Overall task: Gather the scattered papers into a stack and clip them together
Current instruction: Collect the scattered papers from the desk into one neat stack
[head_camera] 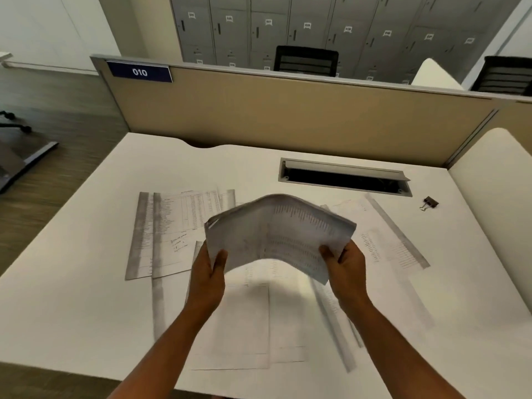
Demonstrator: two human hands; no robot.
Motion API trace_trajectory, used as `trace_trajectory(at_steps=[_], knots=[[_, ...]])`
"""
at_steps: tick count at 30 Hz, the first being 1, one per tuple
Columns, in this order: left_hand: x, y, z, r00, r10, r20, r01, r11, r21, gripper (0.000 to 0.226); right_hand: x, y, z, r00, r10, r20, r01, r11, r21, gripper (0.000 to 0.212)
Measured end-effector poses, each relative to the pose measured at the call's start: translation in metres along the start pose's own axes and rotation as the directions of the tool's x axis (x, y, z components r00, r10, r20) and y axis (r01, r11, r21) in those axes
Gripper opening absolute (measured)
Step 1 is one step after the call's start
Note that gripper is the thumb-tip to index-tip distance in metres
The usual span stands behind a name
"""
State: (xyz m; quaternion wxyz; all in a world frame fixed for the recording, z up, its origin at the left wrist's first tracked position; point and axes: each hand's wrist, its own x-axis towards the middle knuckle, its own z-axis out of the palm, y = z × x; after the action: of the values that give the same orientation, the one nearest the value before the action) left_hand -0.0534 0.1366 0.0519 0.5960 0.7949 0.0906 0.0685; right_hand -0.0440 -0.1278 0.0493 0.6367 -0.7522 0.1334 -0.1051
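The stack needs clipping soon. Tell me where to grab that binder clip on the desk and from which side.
The binder clip lies on its side at the far right of the desk, apart from the papers. Probably pinch its black body across the flat faces with the right hand, coming from above; its wire handles point toward the near left, so leave them free.

Office, numbered desk partition [288, 116], locker wall [316, 24], mesh chairs [305, 61]
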Motion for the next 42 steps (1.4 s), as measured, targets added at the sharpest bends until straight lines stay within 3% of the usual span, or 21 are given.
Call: trace_trajectory(at_steps=[3,6,9,13,16,21,26,29,32,34,37,39,40,42], knots=[[0.003,-0.016,-0.003,0.996,-0.076,-0.053,0.072,0.995,-0.072,0.033,-0.012,0.015,0.005,0.998,-0.001,-0.058,-0.002,0.999,-0.044,0.027],[0.0,-0.028,-0.005,0.995,-0.104,-0.006,0.103,0.994,-0.02,0.048,-0.024,0.031,0.009,0.999,0.006,0.036,-0.002,0.994,-0.114,0.038],[-0.002,-0.033,-0.003,0.992,-0.127,0.024,0.128,0.992,-0.021,0.045,-0.027,0.04,0.014,0.995,0.029,0.099,-0.008,0.977,-0.211,0.028],[-0.002,-0.041,-0.002,0.989,-0.147,0.008,0.147,0.989,-0.003,0.045,-0.026,0.041,0.016,0.996,0.066,0.053,-0.055,0.98,-0.191,0.033],[-0.004,-0.048,0.0,0.986,-0.162,0.024,0.161,0.986,0.044,0.057,-0.028,0.05,0.015,0.989,0.135,0.064,-0.125,0.982,-0.139,0.06],[-0.004,-0.045,0.002,0.991,-0.126,-0.043,0.128,0.991,0.036,0.058,-0.027,0.05,0.011,0.993,0.12,0.0,-0.119,0.987,-0.106,0.028],[-0.015,-0.059,-0.002,0.98,-0.201,-0.003,0.2,0.975,0.095,0.065,-0.036,0.062,0.009,0.975,0.215,0.061,-0.199,0.959,-0.202,0.032],[-0.011,-0.054,-0.003,0.985,-0.172,0.0,0.171,0.979,0.109,0.063,-0.033,0.053,0.008,0.987,0.151,0.053,-0.134,0.959,-0.249,0.033],[0.004,-0.048,-0.01,0.989,-0.149,-0.007,0.149,0.986,0.075,0.059,-0.022,0.034,0.009,0.993,0.101,0.055,-0.086,0.969,-0.23,0.035],[0.008,-0.049,-0.015,0.984,-0.178,-0.012,0.178,0.984,0.016,0.061,-0.018,0.028,0.01,0.989,0.147,0.006,-0.144,0.978,-0.152,0.04],[0.008,-0.047,-0.018,0.972,-0.232,-0.029,0.223,0.958,-0.179,0.06,-0.016,0.029,0.017,0.914,0.395,-0.092,-0.379,0.912,0.153,0.077],[0.005,-0.045,-0.015,0.966,-0.258,-0.022,0.237,0.913,-0.331,0.055,-0.019,0.029,0.029,0.803,0.596,0.018,-0.569,0.756,0.324,0.096],[0.002,-0.043,-0.012,0.961,-0.275,-0.014,0.248,0.885,-0.394,0.052,-0.024,0.028,0.037,0.734,0.669,0.118,-0.658,0.658,0.366,0.09],[-0.006,-0.039,-0.005,0.947,-0.321,0.002,0.283,0.83,-0.481,0.05,-0.038,0.019,0.055,0.616,0.727,0.302,-0.773,0.484,0.411,0.055]])
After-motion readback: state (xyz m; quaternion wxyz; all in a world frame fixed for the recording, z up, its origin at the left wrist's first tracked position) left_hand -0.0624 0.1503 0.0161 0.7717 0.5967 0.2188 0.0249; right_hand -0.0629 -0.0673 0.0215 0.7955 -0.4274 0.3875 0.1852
